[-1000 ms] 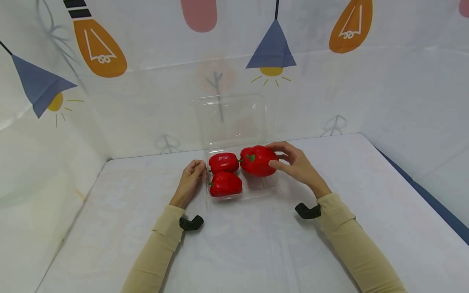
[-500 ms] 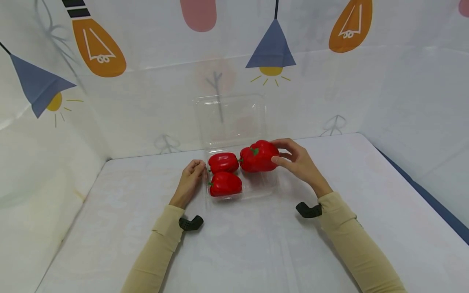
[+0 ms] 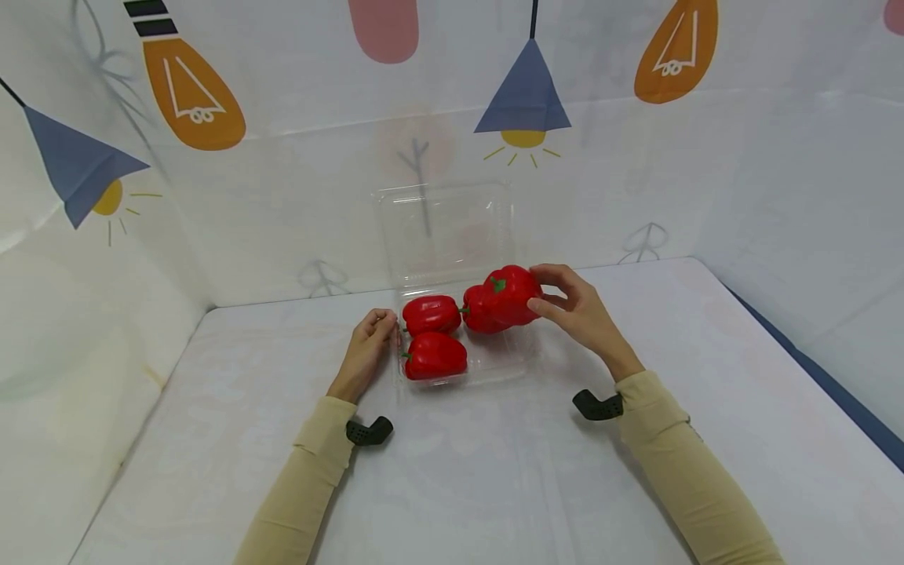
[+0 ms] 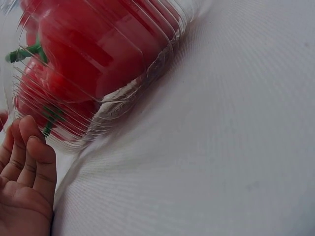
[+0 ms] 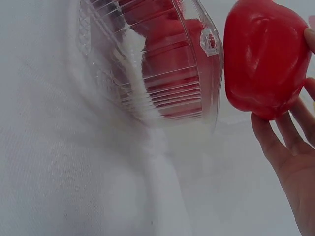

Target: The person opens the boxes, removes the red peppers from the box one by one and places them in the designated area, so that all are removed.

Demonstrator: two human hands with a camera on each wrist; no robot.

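A clear plastic clamshell container (image 3: 497,367) stands with its lid (image 3: 448,231) raised at the back. Inside, two red bell peppers lie along the left side, a back one (image 3: 431,314) and a front one (image 3: 435,356). A third bell pepper (image 3: 479,314) sits in the back right, partly covered in the head view. Fingers and thumb of my right hand (image 3: 575,310) grip another red bell pepper (image 3: 514,294) by its right side, tilted, up at the rim (image 5: 214,69). My left hand (image 3: 367,341) pinches the container's left edge, fingertips against its ribbed wall (image 4: 74,123).
The white tabletop (image 3: 452,486) spreads in front and to both sides. Close behind the lid hangs a white printed curtain (image 3: 304,196). Black curved camera mounts, one left (image 3: 369,431) and one right (image 3: 597,406), jut inward from the wrists.
My right hand has moved the gripped pepper slightly up and to the right, showing more of the pepper behind it. The left hand stays put on the container.
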